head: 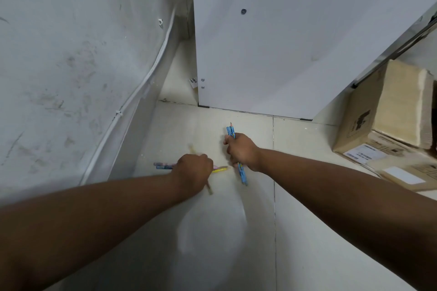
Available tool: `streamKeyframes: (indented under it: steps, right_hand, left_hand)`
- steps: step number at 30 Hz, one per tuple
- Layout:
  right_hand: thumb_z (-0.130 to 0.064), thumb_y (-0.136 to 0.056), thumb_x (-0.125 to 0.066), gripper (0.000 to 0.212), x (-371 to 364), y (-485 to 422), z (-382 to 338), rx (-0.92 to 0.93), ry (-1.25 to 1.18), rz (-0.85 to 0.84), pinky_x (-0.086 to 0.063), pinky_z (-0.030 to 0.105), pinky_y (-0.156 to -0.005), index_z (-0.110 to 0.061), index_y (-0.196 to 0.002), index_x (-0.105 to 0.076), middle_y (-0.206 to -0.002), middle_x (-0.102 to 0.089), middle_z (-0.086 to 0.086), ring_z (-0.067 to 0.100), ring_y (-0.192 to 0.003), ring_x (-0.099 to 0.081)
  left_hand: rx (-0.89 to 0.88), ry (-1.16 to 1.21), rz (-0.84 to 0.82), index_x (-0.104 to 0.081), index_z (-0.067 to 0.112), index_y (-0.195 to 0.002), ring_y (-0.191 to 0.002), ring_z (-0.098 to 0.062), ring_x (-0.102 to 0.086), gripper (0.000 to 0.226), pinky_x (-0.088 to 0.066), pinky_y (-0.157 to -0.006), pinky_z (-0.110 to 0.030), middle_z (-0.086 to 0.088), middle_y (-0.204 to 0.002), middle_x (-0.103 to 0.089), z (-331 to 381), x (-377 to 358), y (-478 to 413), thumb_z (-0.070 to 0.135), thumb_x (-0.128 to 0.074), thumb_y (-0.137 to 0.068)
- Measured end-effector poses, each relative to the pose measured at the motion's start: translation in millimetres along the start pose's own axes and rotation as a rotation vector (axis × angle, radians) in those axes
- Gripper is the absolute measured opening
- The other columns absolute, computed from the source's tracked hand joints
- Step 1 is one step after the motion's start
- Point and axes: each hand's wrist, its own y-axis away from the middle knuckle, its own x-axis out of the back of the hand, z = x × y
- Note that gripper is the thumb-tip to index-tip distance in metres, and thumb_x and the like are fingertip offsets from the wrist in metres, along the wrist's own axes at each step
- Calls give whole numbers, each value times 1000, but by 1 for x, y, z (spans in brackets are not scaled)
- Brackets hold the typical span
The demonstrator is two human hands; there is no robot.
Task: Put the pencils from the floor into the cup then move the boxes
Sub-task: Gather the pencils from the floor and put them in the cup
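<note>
my right hand [241, 151] is just in front of the white cabinet [283, 42], fingers curled round blue pencils [242, 173]. my left hand [192, 172], further out from the cabinet, has its fingers closed on a blurred pale pencil [209, 188], over loose pencils [163, 165] lying on the floor [307, 196]. the cardboard boxes [387, 120] sit right of the cabinet.

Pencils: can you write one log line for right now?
phase: picking up pencils | right hand: grips blue pencils | left hand: grips tan pencil | loose pencils: on floor | boxes: untouched
</note>
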Motion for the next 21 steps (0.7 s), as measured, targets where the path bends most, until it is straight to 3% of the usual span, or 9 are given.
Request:
streamKeyframes:
  steps: [3,6,8,13,15,18,21]
  right_hand:
    - [-31,-106,-45,26,6,-4,-1,-22,10,73,-35,23,-36,-13,-97,-61,-72,-44,7,17,-40,-36]
    - [-34,-104,-48,26,12,-7,-2,-48,-29,108,-35,24,-38,-14,-94,-61,-70,-45,6,18,-40,-36]
    - [-34,-105,-48,27,15,-10,-3,-52,-42,126,-35,24,-38,-14,-94,-61,-69,-45,6,18,-41,-36]
    - [-31,-105,-47,26,18,-10,-5,-93,-70,139,-35,26,-40,-11,-92,-58,-64,-43,5,17,-38,-36]
    - [-31,-105,-46,28,17,-8,-7,-117,-117,134,-34,26,-41,-10,-88,-52,-60,-40,5,17,-33,-35]
    - [-31,-109,-45,30,16,-5,-10,-129,-257,94,-37,23,-41,-12,-86,-48,-62,-38,4,16,-35,-36]
    - [-32,-113,-41,32,16,-2,-12,-111,-383,22,-45,30,-49,-12,-88,-44,-65,-43,8,22,-48,-43]
  left_hand:
    - [-178,-201,95,-69,23,-77,-48,-18,-60,20,-37,-41,-24,2,-72,-63,-7,-1,4,20,-82,-63]
    - [-284,-261,226,-68,23,-85,-56,-18,-60,6,-39,-41,-28,1,-78,-62,-18,0,4,19,-65,-81]
    - [-331,-279,263,-67,24,-88,-61,-18,-61,15,-41,-44,-29,3,-81,-62,-26,4,0,19,-53,-89]
    - [-394,-358,162,-63,24,-101,-84,-20,-64,17,-47,-61,-34,0,-101,-63,-42,13,-5,23,-46,-100]
    - [-331,-289,186,-67,26,-95,-81,-18,-65,13,-47,-60,-32,4,-96,-66,-45,16,-4,31,-55,-97]
    - [-275,-45,114,-62,18,-111,-96,-27,-61,23,-45,-74,-40,-5,-106,-65,-49,13,-9,32,-44,-106]
    - [-101,168,80,-55,13,-117,-97,-33,-58,22,-38,-80,-40,-12,-105,-63,-57,21,-21,29,-43,-108]
